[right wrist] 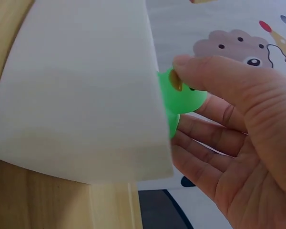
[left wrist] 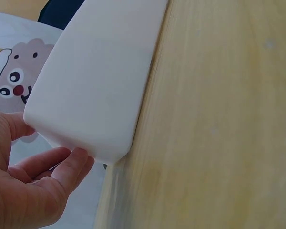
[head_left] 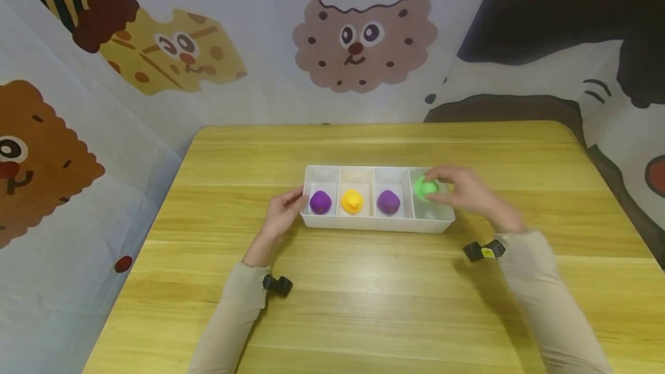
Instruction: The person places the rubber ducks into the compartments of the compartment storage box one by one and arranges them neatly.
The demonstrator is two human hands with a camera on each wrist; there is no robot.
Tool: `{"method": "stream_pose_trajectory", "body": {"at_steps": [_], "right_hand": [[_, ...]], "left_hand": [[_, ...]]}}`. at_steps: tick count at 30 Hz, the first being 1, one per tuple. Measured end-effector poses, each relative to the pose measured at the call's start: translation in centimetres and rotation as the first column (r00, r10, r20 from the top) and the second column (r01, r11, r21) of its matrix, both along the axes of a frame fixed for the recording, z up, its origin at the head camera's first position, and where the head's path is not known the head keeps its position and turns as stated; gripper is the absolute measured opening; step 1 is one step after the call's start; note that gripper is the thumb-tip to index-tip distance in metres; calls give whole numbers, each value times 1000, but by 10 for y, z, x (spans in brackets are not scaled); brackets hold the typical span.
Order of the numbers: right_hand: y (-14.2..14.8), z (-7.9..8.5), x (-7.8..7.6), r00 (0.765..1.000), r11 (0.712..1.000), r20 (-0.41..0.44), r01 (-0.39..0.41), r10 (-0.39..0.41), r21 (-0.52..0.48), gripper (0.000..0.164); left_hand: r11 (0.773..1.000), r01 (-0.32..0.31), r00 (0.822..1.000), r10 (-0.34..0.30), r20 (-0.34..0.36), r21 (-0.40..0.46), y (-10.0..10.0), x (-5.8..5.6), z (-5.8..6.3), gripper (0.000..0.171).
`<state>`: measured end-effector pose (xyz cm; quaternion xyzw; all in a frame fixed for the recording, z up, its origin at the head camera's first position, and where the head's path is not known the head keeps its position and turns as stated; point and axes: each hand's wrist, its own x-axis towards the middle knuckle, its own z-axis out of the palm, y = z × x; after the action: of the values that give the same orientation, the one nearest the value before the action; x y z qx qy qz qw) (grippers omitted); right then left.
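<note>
A long white divided tray lies on the table, its compartments in a single row. My left hand grips the tray's left end, thumb at the rim and fingers against the end wall in the left wrist view. At the rightmost compartment, my right hand pinches a green rubber duck between thumb and fingers. Its orange beak shows in the right wrist view, while the tray wall hides its lower part. A purple duck, a yellow duck and another purple duck sit one per compartment.
The wooden table spreads around the tray on all sides. Behind it hangs a white cloth printed with cartoon food. Small black devices are strapped to both wrists.
</note>
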<state>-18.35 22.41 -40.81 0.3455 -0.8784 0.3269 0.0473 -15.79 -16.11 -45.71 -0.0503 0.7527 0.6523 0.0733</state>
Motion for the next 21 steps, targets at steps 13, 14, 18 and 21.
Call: {"method": "stream_pose_trajectory", "body": {"at_steps": [13, 14, 18, 21], "right_hand": [[-15, -4, 0, 999, 984, 51, -15, 7, 177, 25], [-16, -4, 1, 998, 980, 57, -16, 5, 199, 25], [-19, -5, 0, 998, 958, 61, -13, -5, 285, 26], [-21, -7, -1, 996, 946, 89, -5, -25, 325, 27]], "left_hand": [[1000, -9, 1000, 9, -16, 1, 0, 0, -1, 39], [1000, -9, 1000, 9, -15, -1, 0, 0, -1, 39], [1000, -6, 1000, 6, -6, -2, 1, 0, -1, 39], [1000, -3, 1000, 3, -2, -1, 0, 0, 0, 39]]}}
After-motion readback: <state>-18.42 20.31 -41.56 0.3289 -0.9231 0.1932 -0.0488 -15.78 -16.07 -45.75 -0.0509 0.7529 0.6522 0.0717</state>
